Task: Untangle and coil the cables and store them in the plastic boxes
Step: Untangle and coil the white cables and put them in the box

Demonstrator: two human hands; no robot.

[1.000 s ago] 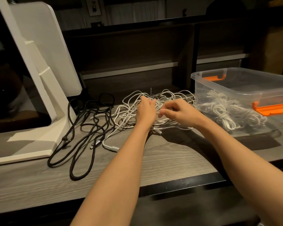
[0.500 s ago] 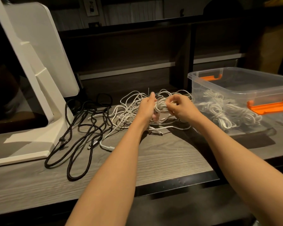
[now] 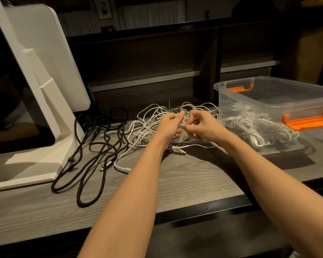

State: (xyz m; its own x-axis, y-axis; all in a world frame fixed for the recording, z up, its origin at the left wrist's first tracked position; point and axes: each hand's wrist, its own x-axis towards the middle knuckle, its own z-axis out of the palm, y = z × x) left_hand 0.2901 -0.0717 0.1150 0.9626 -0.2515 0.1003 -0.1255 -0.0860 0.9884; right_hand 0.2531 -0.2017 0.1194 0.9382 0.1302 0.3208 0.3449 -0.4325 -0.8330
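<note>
Head view: left hand (image 3: 169, 125) and right hand (image 3: 203, 127), each grip pinching white cable tangle (image 3: 151, 120) between them.

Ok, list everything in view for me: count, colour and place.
white cables: tangled pile, white, desk centre
black cables: loose tangle, count unclear, black, desk left of the white pile
coiled cables: several bundles, white, inside the box
box: one, clear with orange latches, desk right
stand: one, white, desk left
desk: one, grey wood grain
left hand: grips white cables
right hand: pinches white cables
</note>
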